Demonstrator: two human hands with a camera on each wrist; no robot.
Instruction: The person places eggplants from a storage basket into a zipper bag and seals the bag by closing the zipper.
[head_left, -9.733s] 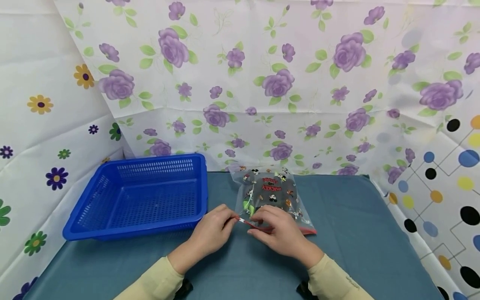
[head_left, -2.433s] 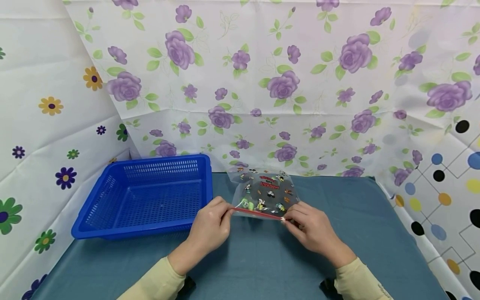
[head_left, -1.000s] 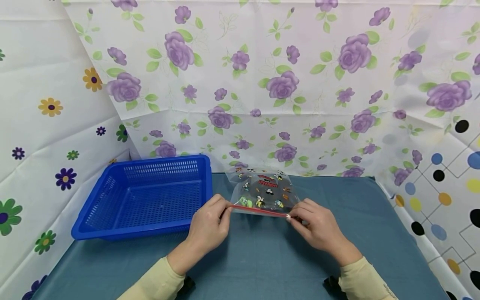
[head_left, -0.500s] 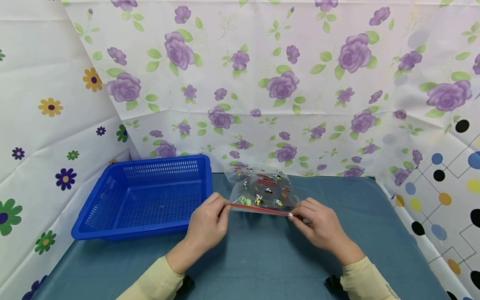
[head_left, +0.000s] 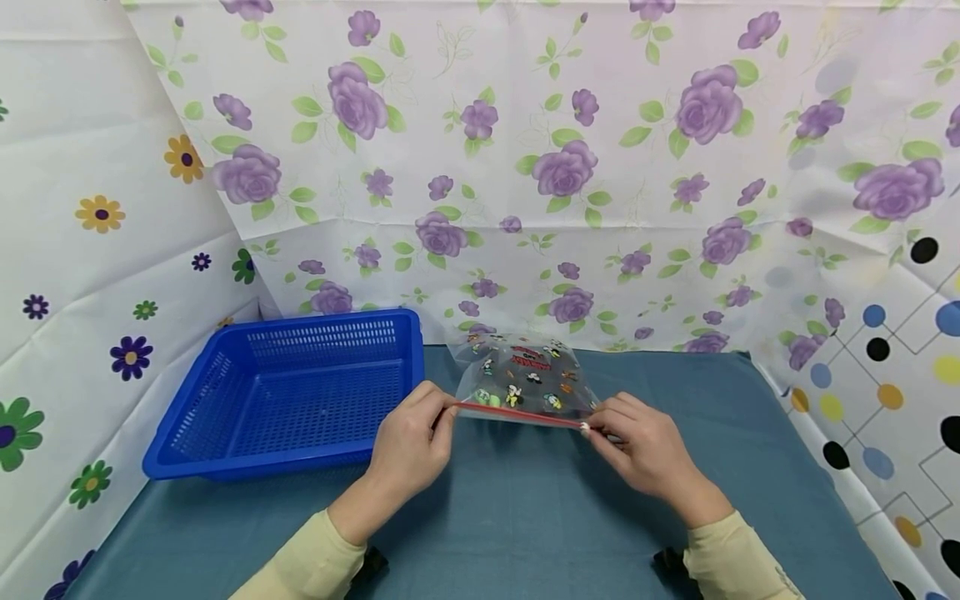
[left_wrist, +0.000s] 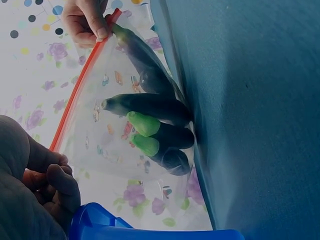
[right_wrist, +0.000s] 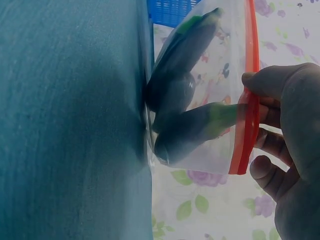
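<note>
A clear zip bag with cartoon prints stands tilted on the cloth, its red zip strip facing the person. Several dark eggplants with green stem ends lie at its bottom, best seen in the wrist views. My left hand pinches the strip's left end between thumb and fingers. At the other end, my right hand pinches the strip near its right corner, around a small white slider. In the right wrist view, the thumb presses one face of the red strip with fingers behind.
An unfilled blue plastic basket stands left of the bag, its right wall close to my left hand. Blue-green cloth covers the table. Flowered sheeting hangs behind, with dotted sheeting at the right.
Earlier, my right hand was near the strip's left end; it has travelled along it to the right corner. Over the last second both hands rise slightly, lifting the bag's mouth a little.
</note>
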